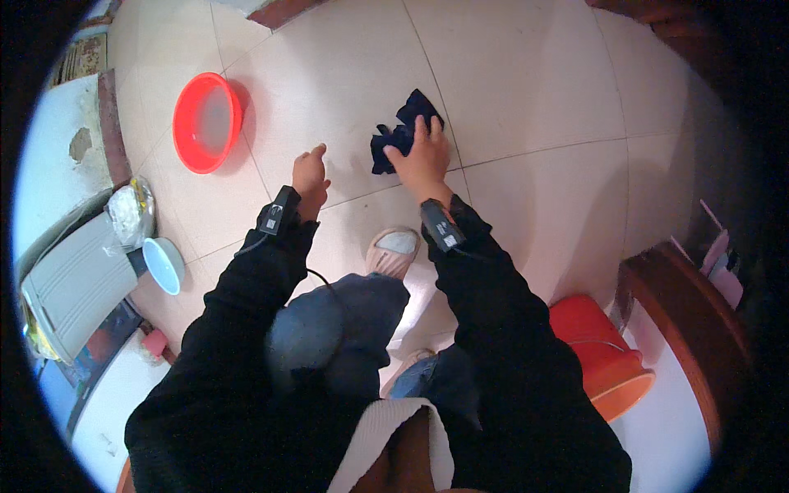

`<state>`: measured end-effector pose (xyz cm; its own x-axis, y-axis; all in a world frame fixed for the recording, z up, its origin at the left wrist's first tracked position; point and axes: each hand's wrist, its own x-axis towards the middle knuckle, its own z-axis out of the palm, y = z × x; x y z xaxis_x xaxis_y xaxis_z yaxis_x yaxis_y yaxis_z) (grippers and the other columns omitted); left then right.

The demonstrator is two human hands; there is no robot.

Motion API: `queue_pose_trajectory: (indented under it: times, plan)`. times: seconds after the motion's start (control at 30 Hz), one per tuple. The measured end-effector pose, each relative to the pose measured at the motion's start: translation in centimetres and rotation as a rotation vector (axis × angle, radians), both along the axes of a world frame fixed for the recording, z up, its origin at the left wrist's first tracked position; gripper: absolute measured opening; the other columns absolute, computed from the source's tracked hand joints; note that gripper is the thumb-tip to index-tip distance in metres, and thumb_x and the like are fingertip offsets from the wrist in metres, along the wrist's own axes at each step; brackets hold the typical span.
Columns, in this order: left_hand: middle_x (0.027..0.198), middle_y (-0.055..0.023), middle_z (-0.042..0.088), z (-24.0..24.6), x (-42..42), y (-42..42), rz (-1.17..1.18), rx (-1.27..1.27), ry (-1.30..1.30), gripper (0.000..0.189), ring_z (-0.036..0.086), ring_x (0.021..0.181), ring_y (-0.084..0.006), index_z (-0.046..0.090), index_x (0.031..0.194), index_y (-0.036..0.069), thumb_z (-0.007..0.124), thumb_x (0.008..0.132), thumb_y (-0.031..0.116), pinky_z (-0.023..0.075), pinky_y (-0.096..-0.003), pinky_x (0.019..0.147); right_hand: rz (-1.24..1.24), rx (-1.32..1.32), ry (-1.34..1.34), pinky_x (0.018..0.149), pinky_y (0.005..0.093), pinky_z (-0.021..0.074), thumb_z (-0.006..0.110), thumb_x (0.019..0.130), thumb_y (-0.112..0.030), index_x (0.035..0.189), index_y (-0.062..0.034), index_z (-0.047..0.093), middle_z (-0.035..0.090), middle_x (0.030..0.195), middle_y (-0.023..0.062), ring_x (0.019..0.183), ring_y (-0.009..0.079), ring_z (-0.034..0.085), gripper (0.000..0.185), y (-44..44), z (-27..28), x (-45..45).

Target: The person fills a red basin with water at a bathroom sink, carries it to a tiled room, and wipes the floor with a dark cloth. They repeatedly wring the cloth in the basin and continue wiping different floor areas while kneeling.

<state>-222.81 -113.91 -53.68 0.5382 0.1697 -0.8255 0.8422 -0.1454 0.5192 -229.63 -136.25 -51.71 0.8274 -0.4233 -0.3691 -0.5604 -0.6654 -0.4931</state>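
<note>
A crumpled dark cloth lies on the tiled floor in front of me. My right hand rests on the cloth's right side, its fingers spread and the thumb on the near part. To the left of the cloth, my left hand is held with nothing in it, apart from the cloth; its thumb and some fingers are partly spread. A red plastic basin with some cloudy liquid in it stands farther left on the floor.
At the left are a light blue bowl, a clear plastic bag and a grey plastic lid or panel. A red bucket stands at the lower right by a brown wooden edge. My slippered foot is between my arms.
</note>
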Motion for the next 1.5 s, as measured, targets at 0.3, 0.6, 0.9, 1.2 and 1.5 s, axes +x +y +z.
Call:
queue_pose_trajectory:
  times: [0.3,0.6,0.9,1.2,1.5]
  plan:
    - [0.132,-0.0315,0.058,-3.5,5.7,1.9,-0.201,0.331,-0.244,0.076,0.057,0.123,-0.0394,0.049,0.139,-0.006,0.07,0.086,0.044,0.0464,-0.0456,0.1,0.067,-0.092,0.22,0.112,0.0742,0.0056,0.076,0.076,-0.059,0.16,-0.0157,0.016,-0.004,0.165,0.0247,0.147,0.0568,0.001,0.112,1.3,-3.0,2.2]
    - [0.143,-0.0337,0.047,-1.3,7.5,2.4,-0.567,0.46,-0.387,0.075,0.049,0.132,-0.0408,0.042,0.146,-0.005,0.071,0.089,0.035,0.0414,-0.0433,0.108,0.132,-0.54,-0.108,0.11,0.07,0.0239,0.07,0.087,-0.032,0.148,-0.0116,0.044,0.026,0.162,0.0156,0.145,0.0454,0.027,0.069,-2.9,-9.2,-2.1]
    - [0.137,-0.0327,0.05,-8.6,4.8,-15.2,-0.846,0.434,-0.476,0.08,0.046,0.132,-0.0446,0.048,0.139,-0.007,0.074,0.083,0.045,0.0399,-0.0481,0.11,-0.306,-0.745,0.331,0.11,0.0696,0.0253,0.06,0.094,-0.032,0.155,-0.0152,0.033,0.024,0.163,0.0166,0.148,0.0416,0.023,0.069,-27.9,-9.9,-22.9]
    - [0.157,-0.0268,0.028,-10.9,2.5,-37.5,-0.705,0.922,-0.764,0.086,0.018,0.144,-0.0559,0.034,0.148,-0.002,0.064,0.084,0.047,0.0166,-0.0656,0.116,-0.955,-0.795,0.274,0.102,0.0615,0.0415,0.049,0.094,-0.057,0.145,-0.0061,0.048,0.05,0.145,0.0235,0.13,0.0445,0.049,0.072,-39.4,-10.0,-23.2]
    - [0.164,-0.024,0.017,-8.0,1.9,-38.9,-0.524,1.019,-0.565,0.091,0.009,0.15,-0.0514,0.023,0.157,0.004,0.051,0.085,0.052,0.009,-0.0646,0.118,0.047,-0.522,-0.435,0.112,0.0639,0.027,0.068,0.082,-0.042,0.136,-0.0147,0.058,0.045,0.152,0.0127,0.14,0.0404,0.037,0.062,-26.7,-7.5,0.6]
